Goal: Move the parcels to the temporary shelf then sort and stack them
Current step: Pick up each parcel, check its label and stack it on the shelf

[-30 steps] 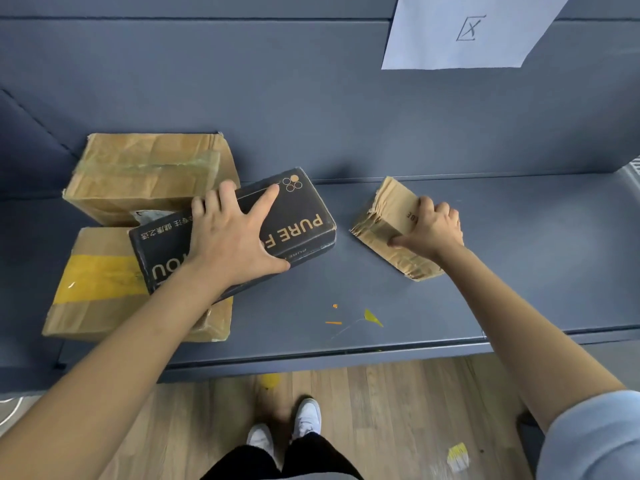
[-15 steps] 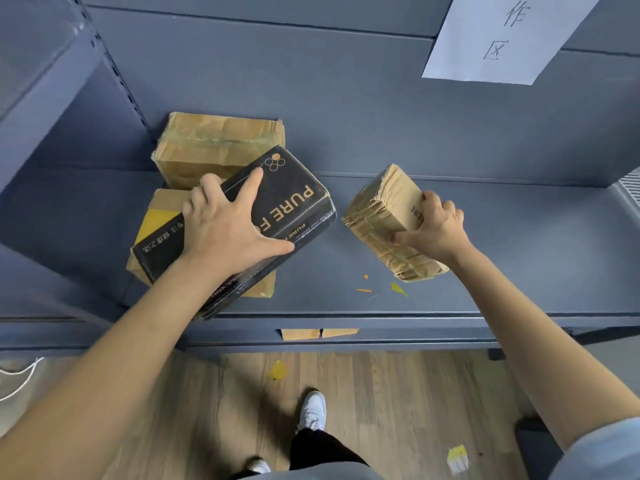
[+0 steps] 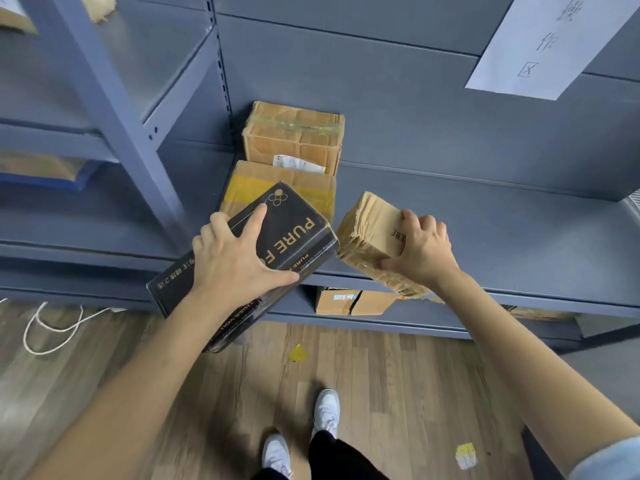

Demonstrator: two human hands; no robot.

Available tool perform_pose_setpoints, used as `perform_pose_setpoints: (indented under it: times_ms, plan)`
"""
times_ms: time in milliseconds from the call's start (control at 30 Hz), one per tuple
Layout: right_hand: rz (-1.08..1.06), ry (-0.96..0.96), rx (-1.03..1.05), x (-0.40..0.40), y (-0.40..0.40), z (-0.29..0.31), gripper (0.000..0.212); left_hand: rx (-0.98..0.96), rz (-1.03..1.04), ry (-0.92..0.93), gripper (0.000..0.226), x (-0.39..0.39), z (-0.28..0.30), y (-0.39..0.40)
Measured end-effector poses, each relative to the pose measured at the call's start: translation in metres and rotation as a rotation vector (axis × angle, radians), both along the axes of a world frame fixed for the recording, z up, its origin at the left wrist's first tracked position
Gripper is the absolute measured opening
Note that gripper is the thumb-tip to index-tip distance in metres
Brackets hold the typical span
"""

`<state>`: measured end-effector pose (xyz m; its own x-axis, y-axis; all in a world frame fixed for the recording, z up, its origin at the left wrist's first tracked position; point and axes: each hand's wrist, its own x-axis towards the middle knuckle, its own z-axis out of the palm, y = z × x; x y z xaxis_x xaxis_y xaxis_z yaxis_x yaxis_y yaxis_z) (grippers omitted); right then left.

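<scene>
My left hand (image 3: 239, 261) grips a long black box with gold "PURE" lettering (image 3: 294, 230), held tilted and lifted off the grey shelf (image 3: 502, 237), its near end hanging out over the floor. My right hand (image 3: 420, 251) grips a small crumpled brown parcel (image 3: 370, 226), raised at the shelf's front edge. Two brown cardboard parcels stay on the shelf behind: one with yellow tape (image 3: 277, 181) and a taller one (image 3: 294, 133) against the back panel.
A grey upright post (image 3: 131, 133) separates this bay from a left shelf unit. More cardboard boxes (image 3: 349, 301) sit on the lower shelf. A white paper sign (image 3: 554, 43) hangs on the back panel. White cord (image 3: 52, 327) and my feet (image 3: 325, 410) are on the wood floor.
Both hands have lifted their parcels off the shelf and drawn them toward me. The view has pulled back and shifted left, revealing the post and the left shelf unit.
</scene>
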<state>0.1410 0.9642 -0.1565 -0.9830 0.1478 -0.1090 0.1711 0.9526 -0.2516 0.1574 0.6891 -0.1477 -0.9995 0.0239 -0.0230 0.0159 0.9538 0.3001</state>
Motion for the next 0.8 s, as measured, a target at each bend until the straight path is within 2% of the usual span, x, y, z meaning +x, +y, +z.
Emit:
perform_pose_setpoints:
  times_ms: [500,800]
  plan:
    - [0.467,0.007,-0.095,0.021,-0.074,0.011,0.098,-0.072,0.423,-0.033,0.112,0.117,0.016,-0.056]
    - [0.722,-0.094,-0.155,0.052,-0.142,-0.008,0.096,-0.110,0.734,-0.093,0.115,0.211,0.006,-0.097]
